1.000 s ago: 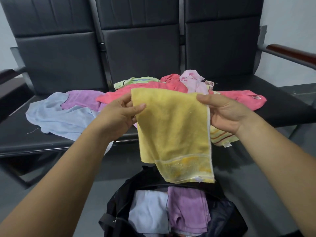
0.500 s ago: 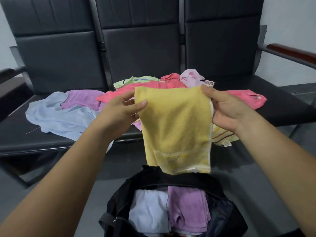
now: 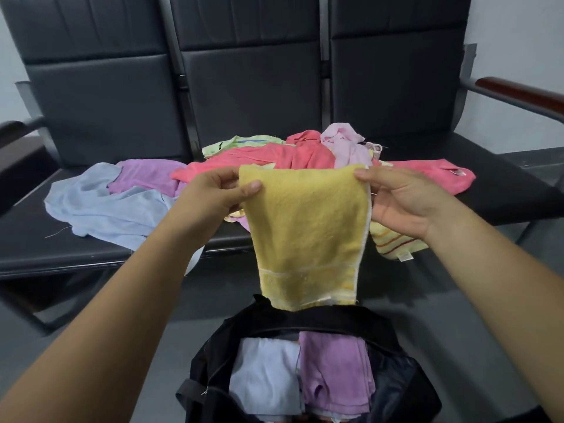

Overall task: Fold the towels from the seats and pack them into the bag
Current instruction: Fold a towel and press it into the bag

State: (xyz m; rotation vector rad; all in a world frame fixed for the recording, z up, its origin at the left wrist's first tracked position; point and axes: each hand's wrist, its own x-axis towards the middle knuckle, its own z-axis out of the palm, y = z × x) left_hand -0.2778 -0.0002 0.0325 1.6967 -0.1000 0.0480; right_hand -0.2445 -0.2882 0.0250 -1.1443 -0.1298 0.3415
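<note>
View: head cam, only one given.
Around: three black seats [image 3: 27, 239] in a row w/ high backs; wood-topped armrest [image 3: 518, 90] at right. Loose towels are spread on the seats: light-blue towel [image 3: 100, 209] and purple towel [image 3: 146, 178] at left, pink towel [image 3: 259, 160] in the middle, green towel [image 3: 238, 143] and pale pink cloth [image 3: 345, 145] behind it.
In the way: centre of the pile is hidden by the yellow towel [image 3: 308, 230]; the striped towel [image 3: 393, 244] is partly covered by the right wrist.
Writing: small white tag [image 3: 404, 256] is seen on the striped towel's edge, print too small to be read.
Materials: yellow towel is terry, fuzzy, w/ a woven band near the lower hem; seats are smooth, leather-like.
L hand [image 3: 210, 196]: top left corner is pinched, thumb in front.
R hand [image 3: 399, 203]: top right corner is pinched, thumb on top.
Task thing: yellow towel is held hanging above the black bag [image 3: 393, 389], not touching it. Two folded towels, pale blue [image 3: 265, 380] and purple [image 3: 332, 374], are packed side by side inside.
</note>
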